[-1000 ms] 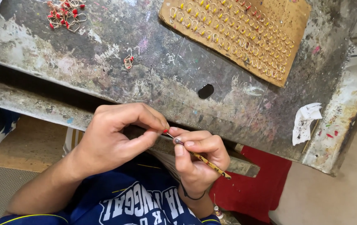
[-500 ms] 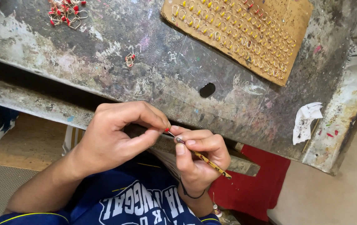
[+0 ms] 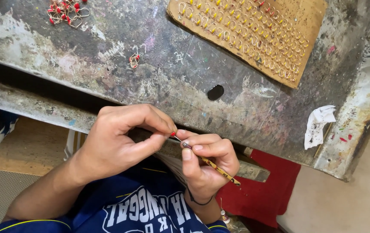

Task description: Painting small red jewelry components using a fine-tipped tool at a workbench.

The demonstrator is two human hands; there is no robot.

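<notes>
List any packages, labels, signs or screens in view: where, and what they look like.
No packages, signs or screens.
Shirt print: bottom centre, on the person's chest, white block lettering on blue cloth.
Cardboard sheet: top right on the worn bench, brown, unprinted, rows of small yellow-tipped wire loops.

A paint-stained workbench [image 3: 107,64] bears a cardboard sheet [image 3: 310,26] studded with yellow-tipped wire loops. Red-tipped loops [image 3: 66,11] lie heaped far left. A crumpled white tissue [image 3: 318,125] sits right.

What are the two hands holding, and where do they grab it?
The left hand pinches a tiny red-tipped piece at its fingertips. The right hand grips a thin patterned brush near its front end.
</notes>
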